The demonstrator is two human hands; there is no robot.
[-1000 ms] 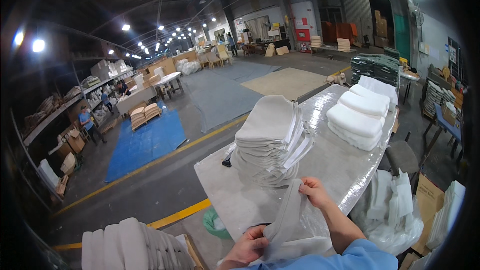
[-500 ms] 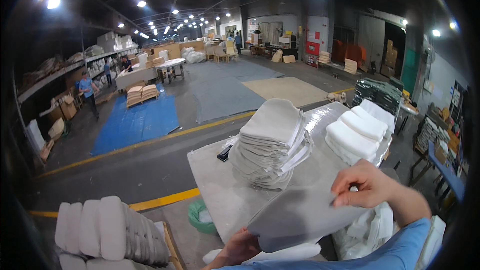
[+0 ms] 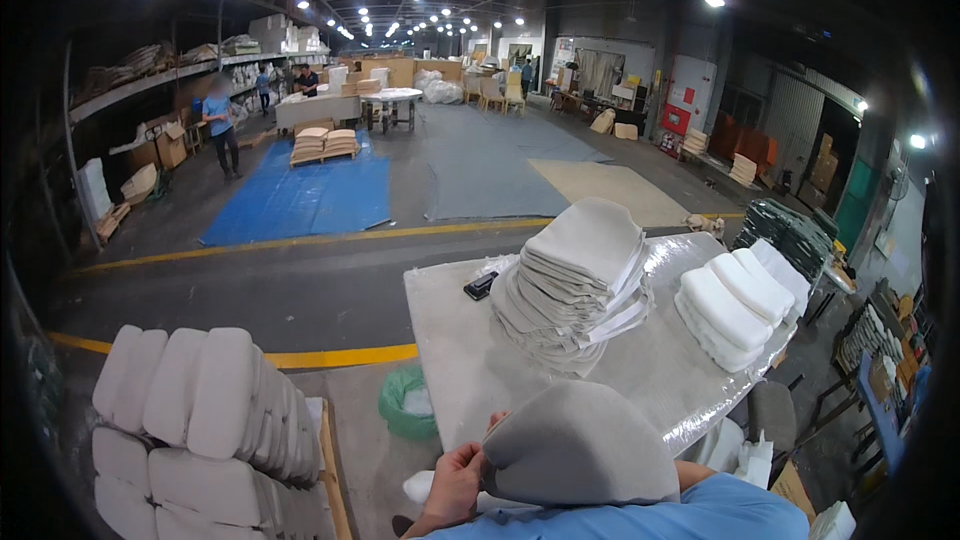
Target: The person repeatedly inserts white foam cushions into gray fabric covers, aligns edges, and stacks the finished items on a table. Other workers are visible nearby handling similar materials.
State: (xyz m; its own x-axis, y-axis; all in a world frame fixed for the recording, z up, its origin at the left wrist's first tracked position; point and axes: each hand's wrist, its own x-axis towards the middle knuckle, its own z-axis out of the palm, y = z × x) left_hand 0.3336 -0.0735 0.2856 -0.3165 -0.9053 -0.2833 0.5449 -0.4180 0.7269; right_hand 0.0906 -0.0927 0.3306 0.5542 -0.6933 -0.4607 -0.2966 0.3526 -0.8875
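Observation:
A grey fabric cover (image 3: 580, 445), rounded at its top edge, is held up in front of me at the near side of the table. My left hand (image 3: 458, 485) is closed on its left edge, thumb and fingers pinching the cloth. From the right, my right forearm (image 3: 692, 474) goes in behind the cover, which hides that hand. A fingertip shows above the left edge; whose hand it belongs to is unclear. Just beyond stands a tall, uneven stack of similar grey covers (image 3: 575, 285) on the plastic-wrapped table (image 3: 455, 360).
White foam pads (image 3: 735, 305) lie at the table's right; a black stapler-like tool (image 3: 480, 286) lies left of the stack. Padded grey cushions (image 3: 215, 395) are piled at the left. A green bag (image 3: 408, 408) stands beside the table. Co-workers stand far off at left.
The cover has swung from slanting and stretched to upright and rounded. My right hand has gone from above its right corner to behind it. The view has turned left.

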